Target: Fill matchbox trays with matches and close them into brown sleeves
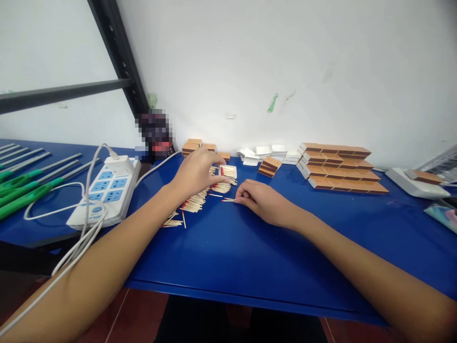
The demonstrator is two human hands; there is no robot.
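Note:
A spread of loose red-tipped matches (194, 202) lies on the blue table (228, 257). My left hand (196, 171) rests over the far end of the pile, fingers curled down onto the matches beside a small open white tray of matches (228, 171). Just right of the pile, my right hand (262, 200) lies on the table, its fingers pinched together on a match or two (227, 200) that stick out to the left.
Stacks of brown matchbox sleeves (339, 166) stand at the back right, more brown boxes (194, 145) and white inner trays (267, 152) along the wall. A white power strip (107, 190) with cables lies at left, beside green-handled tools (24, 186).

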